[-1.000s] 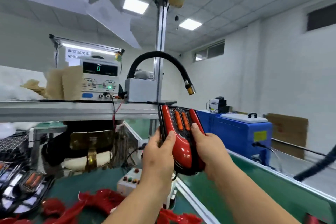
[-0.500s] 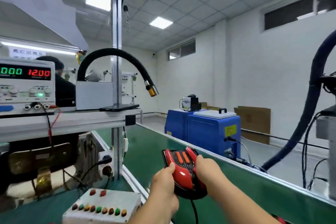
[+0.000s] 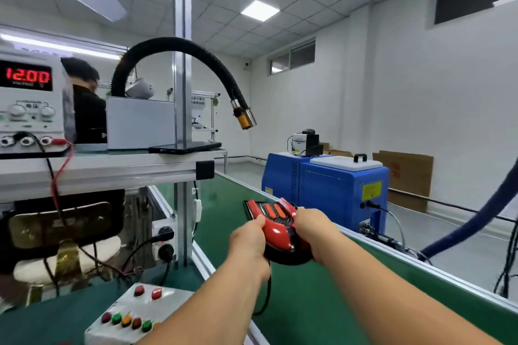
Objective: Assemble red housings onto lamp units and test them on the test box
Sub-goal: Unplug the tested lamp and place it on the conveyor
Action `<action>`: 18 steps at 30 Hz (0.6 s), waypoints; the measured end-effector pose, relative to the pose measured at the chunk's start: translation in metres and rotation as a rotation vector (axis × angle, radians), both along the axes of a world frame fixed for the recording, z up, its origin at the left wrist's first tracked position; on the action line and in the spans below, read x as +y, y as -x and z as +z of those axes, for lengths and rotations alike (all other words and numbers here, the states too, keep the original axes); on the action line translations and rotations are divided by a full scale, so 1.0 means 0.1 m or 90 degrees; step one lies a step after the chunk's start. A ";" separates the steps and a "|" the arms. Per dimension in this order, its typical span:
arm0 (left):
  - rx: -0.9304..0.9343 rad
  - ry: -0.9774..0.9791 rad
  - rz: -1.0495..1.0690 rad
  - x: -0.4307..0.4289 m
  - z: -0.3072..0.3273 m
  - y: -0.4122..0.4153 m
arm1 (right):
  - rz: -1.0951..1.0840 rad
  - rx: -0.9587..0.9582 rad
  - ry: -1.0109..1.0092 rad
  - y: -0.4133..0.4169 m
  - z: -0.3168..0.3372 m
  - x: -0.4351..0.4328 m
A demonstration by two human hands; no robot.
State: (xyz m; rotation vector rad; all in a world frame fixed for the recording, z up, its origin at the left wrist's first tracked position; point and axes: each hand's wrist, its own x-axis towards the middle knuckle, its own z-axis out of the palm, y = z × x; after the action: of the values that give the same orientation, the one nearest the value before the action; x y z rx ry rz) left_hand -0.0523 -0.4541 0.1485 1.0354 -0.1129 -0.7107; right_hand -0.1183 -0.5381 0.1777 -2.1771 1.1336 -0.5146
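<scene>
The lamp (image 3: 278, 230) (judged light, rigid and glossy, hence slippery and easily scratched) is held over the surface (image 3: 221, 204), between its side edges, left grip (image 3: 248, 244) and right grip (image 3: 314, 232) each clamped on one flank — the safest hold.

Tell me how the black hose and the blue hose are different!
The black hose is ribbed; the blue hose looks smooth. The black hose arches above the shelf and ends in an orange-tipped nozzle; the blue hose rises off the right edge, its end unseen. Both are thick and curved.
</scene>
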 end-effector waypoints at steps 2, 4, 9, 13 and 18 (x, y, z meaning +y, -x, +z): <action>-0.003 -0.003 0.010 -0.05 -0.03 -0.05 | 0.020 -0.123 -0.092 -0.03 -0.07 -0.05; -0.001 -0.004 0.012 -0.09 -0.06 -0.08 | 0.002 -0.169 -0.142 -0.06 -0.12 -0.11; -0.017 0.000 0.051 -0.12 -0.17 -0.12 | -0.044 -0.176 -0.240 -0.16 -0.18 -0.15; -0.016 0.027 0.079 -0.09 -0.26 -0.08 | -0.045 -0.168 -0.185 -0.19 -0.23 -0.13; -0.031 0.050 0.090 -0.06 -0.25 -0.01 | -0.002 -0.182 -0.162 -0.14 -0.20 -0.08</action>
State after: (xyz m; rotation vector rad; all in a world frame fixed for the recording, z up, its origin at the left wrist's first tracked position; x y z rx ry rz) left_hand -0.0510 -0.4597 0.1231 0.9760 -0.1074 -0.5490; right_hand -0.1041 -0.5457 0.1575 -1.8172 0.9884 -0.6239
